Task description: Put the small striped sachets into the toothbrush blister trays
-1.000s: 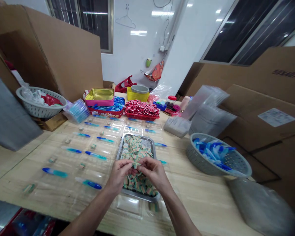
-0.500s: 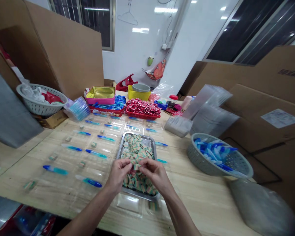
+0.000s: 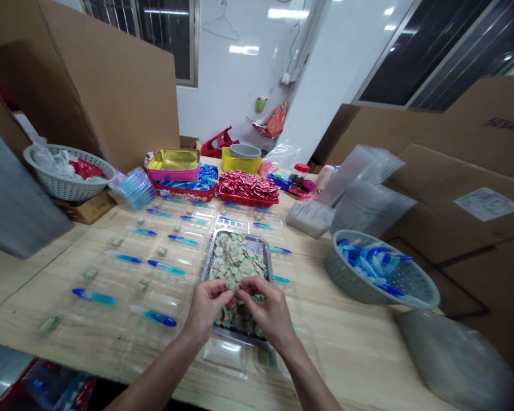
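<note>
My left hand (image 3: 208,308) and my right hand (image 3: 269,311) meet over the near end of a metal tray (image 3: 263,245) heaped with small multicoloured packets. Both pinch one small packet (image 3: 233,283) between their fingertips. Clear plastic blister trays (image 3: 124,268) cover the wooden table to the left, each with a blue pen-like item (image 3: 95,296) and a small packet in its wells. An empty clear blister tray (image 3: 223,354) lies under my wrists at the table's front edge.
A grey basket (image 3: 406,285) of blue items stands to the right. At the back are a white basket (image 3: 71,188), a pink tin (image 3: 173,171), red trays (image 3: 246,201) and stacked clear trays (image 3: 368,194). Cardboard boxes (image 3: 454,171) flank both sides.
Both hands stayed together over the tray, working the small packet between the fingertips. The view shifted slightly.
</note>
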A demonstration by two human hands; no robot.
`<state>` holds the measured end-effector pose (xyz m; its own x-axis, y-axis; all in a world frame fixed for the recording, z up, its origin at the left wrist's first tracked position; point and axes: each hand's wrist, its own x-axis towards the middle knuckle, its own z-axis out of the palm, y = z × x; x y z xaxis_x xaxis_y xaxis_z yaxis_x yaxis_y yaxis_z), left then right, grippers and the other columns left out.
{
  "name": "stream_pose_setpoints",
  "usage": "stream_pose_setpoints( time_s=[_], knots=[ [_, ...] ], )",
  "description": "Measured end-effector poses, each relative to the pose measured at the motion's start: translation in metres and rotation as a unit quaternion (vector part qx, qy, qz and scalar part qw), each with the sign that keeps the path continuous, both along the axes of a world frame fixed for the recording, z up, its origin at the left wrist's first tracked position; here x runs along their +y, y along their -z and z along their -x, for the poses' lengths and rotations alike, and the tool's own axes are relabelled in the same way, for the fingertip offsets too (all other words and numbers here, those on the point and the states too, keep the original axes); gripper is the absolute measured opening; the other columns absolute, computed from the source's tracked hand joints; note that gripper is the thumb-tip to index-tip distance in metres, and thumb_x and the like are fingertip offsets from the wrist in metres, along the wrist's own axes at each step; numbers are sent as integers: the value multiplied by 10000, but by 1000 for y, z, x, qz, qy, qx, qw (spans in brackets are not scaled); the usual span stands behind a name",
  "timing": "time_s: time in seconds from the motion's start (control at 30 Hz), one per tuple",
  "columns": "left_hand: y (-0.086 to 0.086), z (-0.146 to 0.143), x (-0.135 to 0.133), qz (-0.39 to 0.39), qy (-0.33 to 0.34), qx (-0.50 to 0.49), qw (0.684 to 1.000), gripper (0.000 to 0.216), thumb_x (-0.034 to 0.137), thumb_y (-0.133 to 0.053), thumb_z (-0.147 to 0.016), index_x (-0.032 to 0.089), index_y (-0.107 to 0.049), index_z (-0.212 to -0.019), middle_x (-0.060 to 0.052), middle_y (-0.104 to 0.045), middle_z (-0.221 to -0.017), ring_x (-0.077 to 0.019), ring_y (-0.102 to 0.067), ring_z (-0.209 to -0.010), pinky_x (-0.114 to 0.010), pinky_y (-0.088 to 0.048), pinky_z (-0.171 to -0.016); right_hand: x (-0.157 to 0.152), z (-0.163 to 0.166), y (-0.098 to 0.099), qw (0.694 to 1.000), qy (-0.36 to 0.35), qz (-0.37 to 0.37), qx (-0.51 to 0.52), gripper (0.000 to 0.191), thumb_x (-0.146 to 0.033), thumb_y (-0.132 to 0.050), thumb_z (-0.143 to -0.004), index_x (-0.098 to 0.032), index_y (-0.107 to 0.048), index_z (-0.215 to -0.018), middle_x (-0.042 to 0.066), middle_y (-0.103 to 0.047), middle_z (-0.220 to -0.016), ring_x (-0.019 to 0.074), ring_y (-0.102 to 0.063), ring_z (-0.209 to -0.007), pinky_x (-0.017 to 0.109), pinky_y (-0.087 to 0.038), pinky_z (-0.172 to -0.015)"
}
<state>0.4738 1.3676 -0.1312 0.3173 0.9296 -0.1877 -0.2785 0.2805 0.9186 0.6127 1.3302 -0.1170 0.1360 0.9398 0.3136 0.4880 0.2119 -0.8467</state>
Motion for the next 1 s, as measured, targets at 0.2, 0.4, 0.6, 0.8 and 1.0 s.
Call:
stream_pose_setpoints(
  time_s=[0.2, 0.4, 0.6, 0.8, 1.0],
  knots=[
    [4, -1, -4, 22, -20, -22, 999, 256, 296, -780, -552, 120, -718, -728, -20, -675, -618, -110, -564, -531, -205, -458, -529, -5, 8, 3, 996, -22, -49, -69, 139, -179, -604, -805, -216, -672, -920, 50, -668, -831, 186, -615, -772, 300, -488, -717],
    [10, 5, -4, 20, -10, 19, 1000, 247, 329, -739, -587, 106, -676, -673, -6, -623, -523, -94, -514, -449, -185, -388, -436, 3, -2, 5, 994, -73, -7, -77, 163, -155, -570, -803, -202, -681, -914, 44, -671, -840, 175, -620, -787, 282, -486, -720],
    [15, 7, -2, 28, -22, 36, 999, 227, 300, -724, -564, 120, -626, -663, 1, -608, -496, -115, -532, -451, -201, -412, -435, 57, -33, 4, 977, 25, 38, -207, 191, -197, -505, -824, -171, -688, -874, 65, -665, -844, 185, -613, -775, 293, -458, -727],
    [11, 9, -1, 41, -29, 25, 998, 238, 303, -711, -555, 115, -625, -672, -6, -615, -501, -121, -546, -461, -204, -413, -438, 101, -39, 10, 925, 44, 128, -355, 132, -124, -556, -745, -157, -681, -717, 76, -662, -801, 197, -599, -794, 266, -395, -709],
    [11, 12, 5, 45, -29, 32, 998, 239, 320, -715, -557, 111, -634, -640, -14, -612, -501, -109, -527, -445, -197, -393, -433, 103, -42, 22, 945, 13, 121, -305, 100, -130, -576, -725, -158, -657, -776, 30, -647, -711, 161, -577, -694, 235, -372, -633]
  ],
)
